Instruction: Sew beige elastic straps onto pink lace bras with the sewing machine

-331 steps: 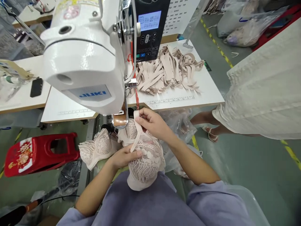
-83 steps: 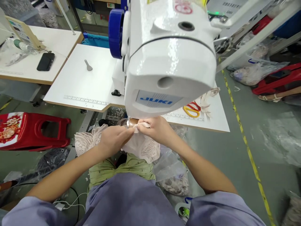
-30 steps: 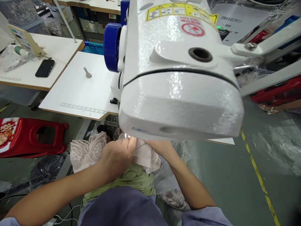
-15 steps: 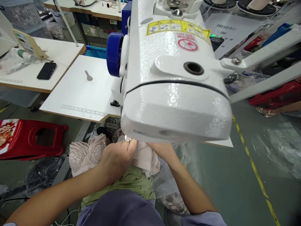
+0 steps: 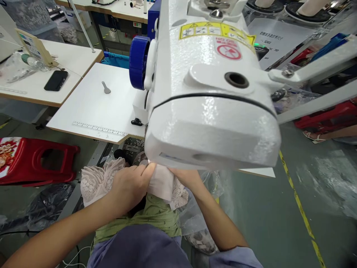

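A pale pink lace bra (image 5: 96, 182) lies under the head of a white sewing machine (image 5: 212, 130), its cups bunched on the left and a smooth panel hanging in the middle. My left hand (image 5: 132, 186) is closed on the bra's fabric, thumb and fingers pinched together close to the needle area. On the other side, my right hand (image 5: 185, 176) rests against the fabric at the right. Its fingers are hidden beneath the machine head, as is the needle. Green cloth (image 5: 156, 216) covers my lap below the bra.
The white machine table (image 5: 92, 96) carries a printed ruler scale and a small grey spoon-shaped piece (image 5: 106, 88). A phone (image 5: 56, 80) lies on the neighbouring table. A red stool (image 5: 61, 160) stands at left. Thread cones (image 5: 312, 6) sit at upper right. Another person's foot (image 5: 315, 137) shows at right.
My left hand has shifted slightly left and down, with its fingers still pinched on the fabric. The bra's hanging panel and my right hand have moved a little left. The view has shifted slightly.
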A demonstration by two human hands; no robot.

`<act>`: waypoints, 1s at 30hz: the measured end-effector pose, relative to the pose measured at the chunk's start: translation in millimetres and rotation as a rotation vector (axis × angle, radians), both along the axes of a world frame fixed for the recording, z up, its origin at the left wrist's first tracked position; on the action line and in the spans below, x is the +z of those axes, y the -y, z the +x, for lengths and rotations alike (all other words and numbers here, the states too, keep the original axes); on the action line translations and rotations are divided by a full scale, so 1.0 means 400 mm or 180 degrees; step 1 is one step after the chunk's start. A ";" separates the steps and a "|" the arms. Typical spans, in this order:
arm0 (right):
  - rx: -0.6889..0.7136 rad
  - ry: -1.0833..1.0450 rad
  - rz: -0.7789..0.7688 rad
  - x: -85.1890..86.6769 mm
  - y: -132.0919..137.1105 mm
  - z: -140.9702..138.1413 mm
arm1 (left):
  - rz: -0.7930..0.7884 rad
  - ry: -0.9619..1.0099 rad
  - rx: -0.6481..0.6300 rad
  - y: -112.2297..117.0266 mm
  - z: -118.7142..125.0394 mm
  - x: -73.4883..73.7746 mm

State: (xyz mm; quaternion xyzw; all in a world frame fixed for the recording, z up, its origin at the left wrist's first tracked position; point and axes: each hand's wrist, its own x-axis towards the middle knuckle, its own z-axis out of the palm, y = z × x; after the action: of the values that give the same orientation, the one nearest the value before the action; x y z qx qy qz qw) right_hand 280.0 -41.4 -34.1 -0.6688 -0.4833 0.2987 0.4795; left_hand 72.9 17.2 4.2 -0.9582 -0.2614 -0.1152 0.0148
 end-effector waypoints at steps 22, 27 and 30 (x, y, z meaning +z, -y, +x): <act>0.1001 0.0266 0.0299 -0.044 0.160 -0.274 | -0.4836 0.1795 0.0803 0.020 -0.192 -0.006; 0.1593 -0.0473 0.0319 -0.044 0.025 -0.368 | -0.4289 0.1911 0.1291 0.022 -0.295 0.045; 0.1269 -0.2144 -0.0024 -0.062 -0.006 -0.381 | -0.4306 0.1808 0.1176 0.003 -0.305 0.028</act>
State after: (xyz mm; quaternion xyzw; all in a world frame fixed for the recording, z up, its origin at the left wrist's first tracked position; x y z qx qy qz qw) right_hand 127.4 -39.1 -59.1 -0.4280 -0.4181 0.5906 0.5414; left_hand -49.2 15.9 15.5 -0.6325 -0.4252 -0.1678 -0.6254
